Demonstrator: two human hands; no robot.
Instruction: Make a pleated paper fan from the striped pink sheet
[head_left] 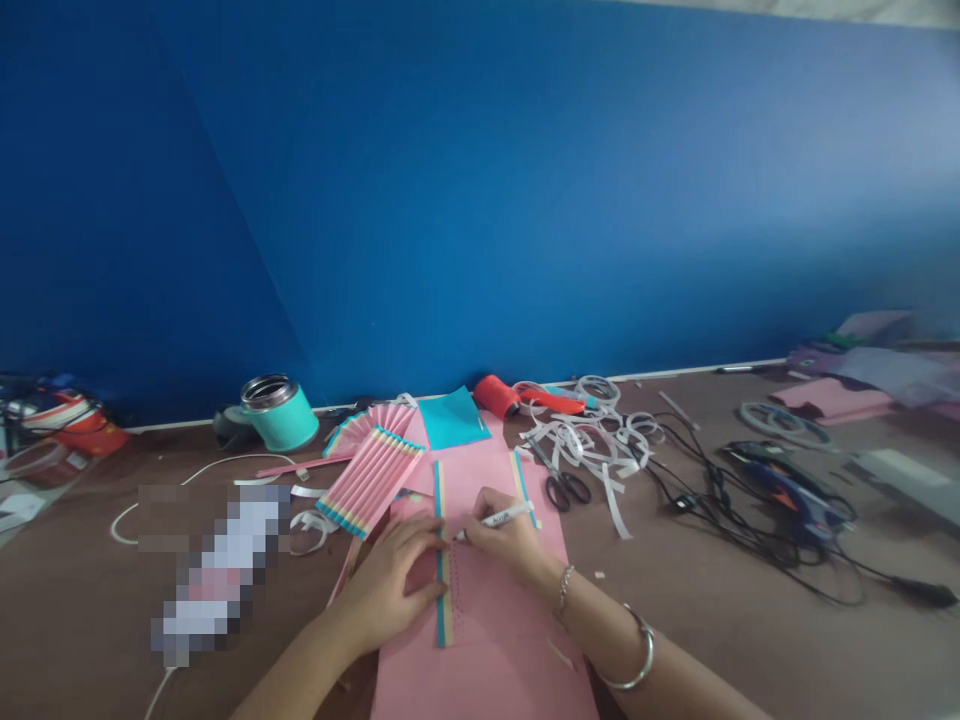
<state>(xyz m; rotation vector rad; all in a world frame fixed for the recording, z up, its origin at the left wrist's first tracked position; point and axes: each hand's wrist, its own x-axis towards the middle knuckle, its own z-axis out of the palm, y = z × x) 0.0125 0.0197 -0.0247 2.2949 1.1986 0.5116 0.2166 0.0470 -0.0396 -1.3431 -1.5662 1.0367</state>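
Note:
My right hand (499, 535) grips a white marker (508, 515), its dark tip down at the pink paper (487, 670). Rows of small dark dots run down the paper beside a blue, yellow and pink striped strip (441, 560). Across that strip rest the fingertips of my left hand (405, 570), with its fingers stretched out and thumb apart. Another striped band (525, 485) lies along the paper's right side. Beyond my left hand are a pleated pink paper piece (371, 480) with striped ends and a folded pink paper fan (386, 418).
A turquoise sheet (455, 420) lies at the back, near a turquoise mug (279, 412) and a red roll (496, 396). Black-handled scissors (568, 490), curled white strips (592, 440), dark cables (712, 510) and a glue gun (799, 500) lie to the right. A blue wall stands behind.

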